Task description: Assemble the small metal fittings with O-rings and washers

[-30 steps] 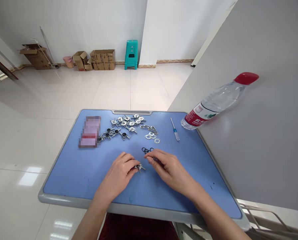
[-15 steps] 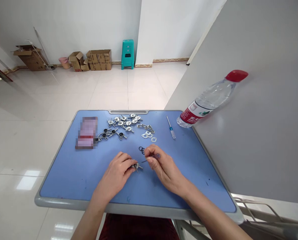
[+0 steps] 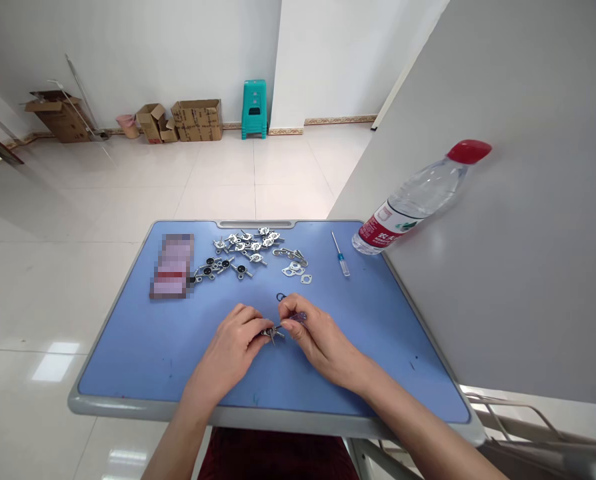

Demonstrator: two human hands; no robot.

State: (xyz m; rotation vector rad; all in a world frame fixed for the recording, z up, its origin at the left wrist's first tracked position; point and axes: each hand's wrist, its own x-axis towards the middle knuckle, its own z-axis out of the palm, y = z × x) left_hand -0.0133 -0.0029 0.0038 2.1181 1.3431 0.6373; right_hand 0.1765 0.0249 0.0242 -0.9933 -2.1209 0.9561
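Observation:
My left hand [image 3: 234, 345] rests on the blue table [image 3: 143, 340] and pinches a small metal part [image 3: 273, 331] between thumb and fingers. My right hand [image 3: 314, 337] is closed round a small screwdriver with a purple handle [image 3: 299, 317], its tip meeting the part. A black rubber ring [image 3: 281, 297] lies just beyond my right fingers. Farther back sit several silver metal parts [image 3: 251, 241], several parts with black centres [image 3: 218, 267] and a few flat metal plates [image 3: 295, 263].
A second small screwdriver [image 3: 341, 255] lies at the back right. A water bottle with a red cap [image 3: 418, 197] stands by the grey wall. A blurred pink item [image 3: 173, 265] lies at the back left. Cardboard boxes [image 3: 197, 120] and a teal stool [image 3: 255, 109] stand by the far wall.
My right hand has lifted the purple-handled screwdriver from the table near the rings and brought it left to the part in my left hand. The left hand has hardly moved.

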